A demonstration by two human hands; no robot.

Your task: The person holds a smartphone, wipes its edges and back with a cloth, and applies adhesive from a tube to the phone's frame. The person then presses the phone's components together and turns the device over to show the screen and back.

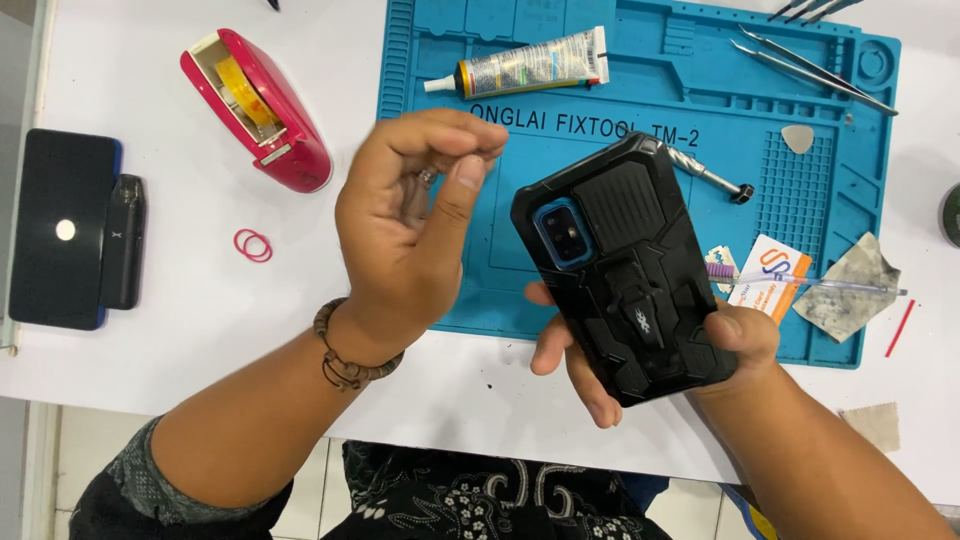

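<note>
Step — inspecting cased phone, back up | right hand clasps it; left hand raised, fingertips pinched, holding nothing visible | next — a steady grip over mat.

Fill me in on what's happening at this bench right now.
A person at a white table holds a phone in a rugged black case back-side up in the right hand, above the edge of a blue work mat. The left hand is raised beside it, thumb and fingers pinched together; whether anything is between them cannot be told. On the mat lie a glue tube, tweezers and a small screwdriver. A pink tape dispenser and another dark phone sit to the left.
</note>
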